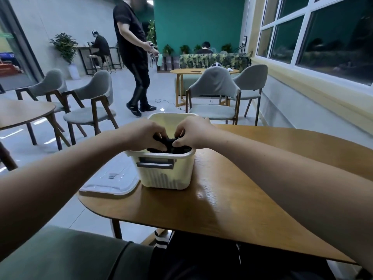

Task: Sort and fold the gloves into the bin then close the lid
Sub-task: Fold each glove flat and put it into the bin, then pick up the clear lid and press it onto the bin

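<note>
— Where are the gloves (179,149)?
— Black, bunched at the top of the open cream bin (164,175).
— And the lid (112,179)?
— Off, lying flat just left of the bin.

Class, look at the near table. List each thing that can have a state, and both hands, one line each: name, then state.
bin: open, upright on the table
lid: off, lying flat left of the bin
black gloves: bunched at the top of the bin, gripped by both hands
left hand: fingers curled round the gloves
right hand: fingers pinching the gloves
</note>
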